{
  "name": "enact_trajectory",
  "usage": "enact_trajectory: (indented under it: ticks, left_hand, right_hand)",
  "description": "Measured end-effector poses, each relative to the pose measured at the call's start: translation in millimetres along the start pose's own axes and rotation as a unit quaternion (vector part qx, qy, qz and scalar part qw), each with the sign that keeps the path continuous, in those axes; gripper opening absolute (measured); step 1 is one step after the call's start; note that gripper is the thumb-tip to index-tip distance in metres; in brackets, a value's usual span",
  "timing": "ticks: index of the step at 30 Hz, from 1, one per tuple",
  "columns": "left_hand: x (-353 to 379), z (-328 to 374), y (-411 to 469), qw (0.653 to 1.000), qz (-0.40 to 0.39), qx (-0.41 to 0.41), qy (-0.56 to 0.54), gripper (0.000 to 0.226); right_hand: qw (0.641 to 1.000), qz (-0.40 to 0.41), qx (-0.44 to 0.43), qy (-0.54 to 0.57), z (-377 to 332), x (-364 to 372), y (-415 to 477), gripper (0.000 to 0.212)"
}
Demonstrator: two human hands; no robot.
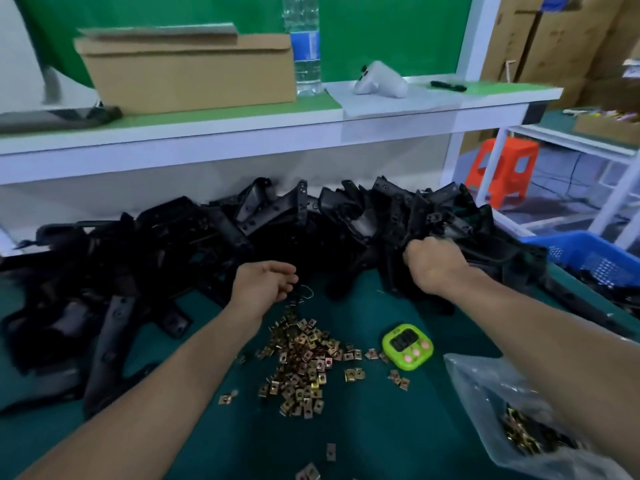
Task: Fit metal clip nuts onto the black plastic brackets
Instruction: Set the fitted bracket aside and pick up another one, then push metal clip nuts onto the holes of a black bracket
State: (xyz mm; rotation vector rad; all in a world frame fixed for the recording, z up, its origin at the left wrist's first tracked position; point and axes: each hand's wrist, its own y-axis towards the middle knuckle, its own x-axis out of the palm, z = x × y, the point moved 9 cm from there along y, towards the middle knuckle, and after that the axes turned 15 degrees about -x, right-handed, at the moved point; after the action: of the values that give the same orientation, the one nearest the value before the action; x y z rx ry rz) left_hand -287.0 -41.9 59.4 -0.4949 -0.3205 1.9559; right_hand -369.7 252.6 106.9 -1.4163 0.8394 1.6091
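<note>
A long heap of black plastic brackets (214, 244) lies across the back of the green table. A loose pile of brass-coloured metal clip nuts (304, 362) sits in the middle, in front of the heap. My right hand (433, 263) grips a black bracket (485, 251) at the right end of the heap, fingers curled round its edge. My left hand (266, 284) hovers palm-up just above the far edge of the nut pile, fingers loosely curled; whether it holds any nuts is hidden.
A green timer (407, 346) lies right of the nuts. A clear plastic bag (502, 417) with more nuts sits at the front right. A blue basket (595, 258) stands at the right edge. A shelf above carries a cardboard box (187, 71) and a water bottle (304, 46).
</note>
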Motion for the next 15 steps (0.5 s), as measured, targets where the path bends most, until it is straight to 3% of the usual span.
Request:
enact_trajectory:
  ticks: [5,10,12,13,15]
  left_hand:
    - [8.9,-13.0,-16.4,0.999,-0.037,0.014,-0.011,0.030]
    - [2.8,-14.9,-27.1,0.998,-0.053,0.028,-0.017,0.031]
    - [5.0,-10.7,-35.9,0.996,-0.073,0.045,-0.002,0.025]
    - [8.0,-7.4,-43.3,0.994,-0.093,0.061,0.005,0.026]
    - [15.1,-1.9,-60.9,0.986,-0.141,0.093,0.004,0.047]
  right_hand:
    - [0.999,-0.002,-0.011,-0.051,-20.3,-3.0,-1.2,0.013]
    - [0.982,0.155,-0.022,-0.105,-53.5,-70.8,-14.4,0.018]
    - [0.969,0.244,-0.017,0.003,-56.7,-99.9,-25.8,0.023]
    - [0.955,0.276,-0.008,0.108,-53.2,-109.6,-32.9,0.021]
    - [0.881,0.304,0.011,0.363,-45.7,-109.7,-43.6,0.015]
